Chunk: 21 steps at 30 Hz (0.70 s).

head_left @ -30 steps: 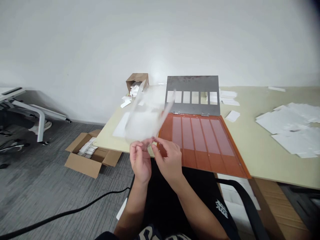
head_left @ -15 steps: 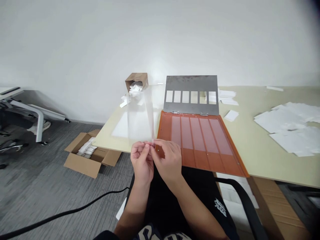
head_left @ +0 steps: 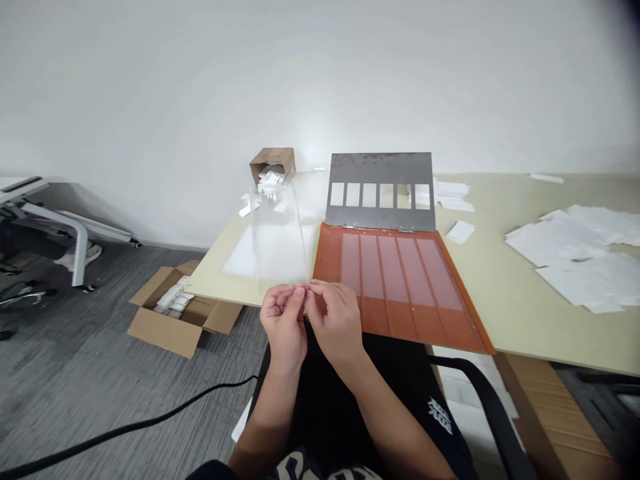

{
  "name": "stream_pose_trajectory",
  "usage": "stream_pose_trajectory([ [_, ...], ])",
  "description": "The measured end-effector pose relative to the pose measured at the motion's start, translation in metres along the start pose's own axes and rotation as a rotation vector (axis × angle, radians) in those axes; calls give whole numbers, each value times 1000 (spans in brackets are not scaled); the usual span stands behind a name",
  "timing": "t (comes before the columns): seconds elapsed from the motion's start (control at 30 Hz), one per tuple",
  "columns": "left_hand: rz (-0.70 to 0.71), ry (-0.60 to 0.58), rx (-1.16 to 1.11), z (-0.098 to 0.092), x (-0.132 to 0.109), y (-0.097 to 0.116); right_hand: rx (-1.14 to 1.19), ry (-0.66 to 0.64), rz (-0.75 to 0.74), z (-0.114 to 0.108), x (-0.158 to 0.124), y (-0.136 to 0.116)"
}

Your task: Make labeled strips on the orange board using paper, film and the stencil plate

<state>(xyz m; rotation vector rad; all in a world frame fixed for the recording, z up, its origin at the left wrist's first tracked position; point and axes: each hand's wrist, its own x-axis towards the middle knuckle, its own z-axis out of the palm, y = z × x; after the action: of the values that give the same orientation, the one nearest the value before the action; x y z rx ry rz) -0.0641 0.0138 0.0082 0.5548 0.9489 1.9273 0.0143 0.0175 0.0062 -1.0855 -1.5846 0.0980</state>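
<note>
Both hands meet just in front of the table's near edge. My left hand (head_left: 284, 323) and my right hand (head_left: 334, 320) each pinch the bottom edge of a clear film strip (head_left: 277, 230) that stands upright between them. Right of the hands lies an orange jig board (head_left: 400, 287) with several pale strips in its slots. A grey metal stencil plate (head_left: 381, 190) with a row of rectangular windows is hinged up at the board's far edge.
A white sheet (head_left: 240, 253) lies on the beige table (head_left: 510, 293) behind the film. A tipped cardboard box (head_left: 273, 167) spills white pieces at the back. White sheets (head_left: 575, 257) pile at the right. An open carton (head_left: 175, 307) and a black cable (head_left: 125, 427) are on the floor.
The film was swinging and blurred a second ago; it now stands upright and still. Both hands have drawn closer together at its bottom edge.
</note>
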Motion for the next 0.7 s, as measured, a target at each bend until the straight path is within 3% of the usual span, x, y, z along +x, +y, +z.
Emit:
stream_pose_trajectory([
  [0.3,-28,-28,31,5,-1,-1,-99,87,-18,3,1,5],
  [0.7,-49,-58,75,2,0,-2,-70,-43,62,-14,3,-4],
])
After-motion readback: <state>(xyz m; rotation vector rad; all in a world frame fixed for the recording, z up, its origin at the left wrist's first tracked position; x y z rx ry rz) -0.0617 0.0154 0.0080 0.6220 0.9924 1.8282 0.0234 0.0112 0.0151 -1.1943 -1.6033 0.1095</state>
